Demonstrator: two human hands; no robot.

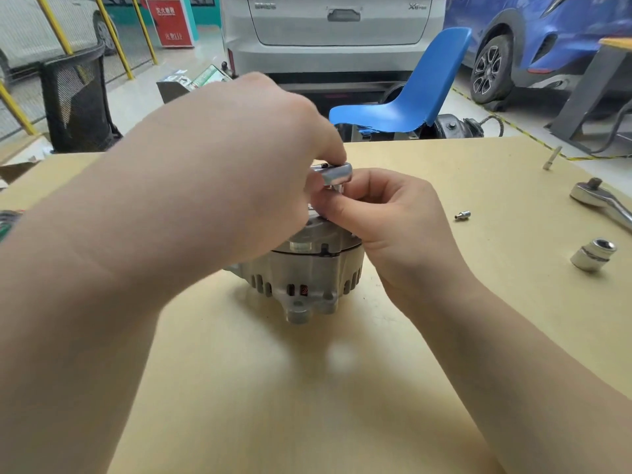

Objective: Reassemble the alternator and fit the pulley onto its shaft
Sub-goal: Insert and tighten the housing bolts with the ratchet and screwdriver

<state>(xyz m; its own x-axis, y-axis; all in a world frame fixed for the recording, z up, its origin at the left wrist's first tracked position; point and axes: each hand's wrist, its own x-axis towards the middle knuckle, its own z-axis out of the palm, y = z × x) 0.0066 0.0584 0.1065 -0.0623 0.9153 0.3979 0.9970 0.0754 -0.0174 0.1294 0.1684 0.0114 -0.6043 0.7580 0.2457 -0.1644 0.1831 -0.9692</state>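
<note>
- I see the alternator (pixel 304 271) sitting on the tan table (pixel 307 388), near its middle, with a mounting lug facing me and red-brown windings showing through the vent slots.
- My left hand (pixel 239 172) is above the alternator, its fingers curled down onto the head of a small chrome ratchet (pixel 337 173) held over the top of the housing; the handle is hidden under the hand.
- My right hand (pixel 386 213) is just right of the alternator's top, finger and thumb pinching something beneath the ratchet head. What exactly it pinches I cannot tell; only a sliver of metal shows.
- I cannot make out the pulley; the hands cover the alternator's top.
- Right of the alternator, well apart, lie a large socket (pixel 593 258), a small bit (pixel 462 215), a bigger ratchet (pixel 602 203) at the table's edge, and a thin extension bar (pixel 552 158) farther back.
- Beyond the alternator stand a blue chair (pixel 417 94) and a silver vehicle (pixel 335 32); its tailgate badges are too blurred to read.
- Far left of the alternator are a black mesh bin (pixel 77 100) and a red sign (pixel 169 20) with pale characters I cannot read.
</note>
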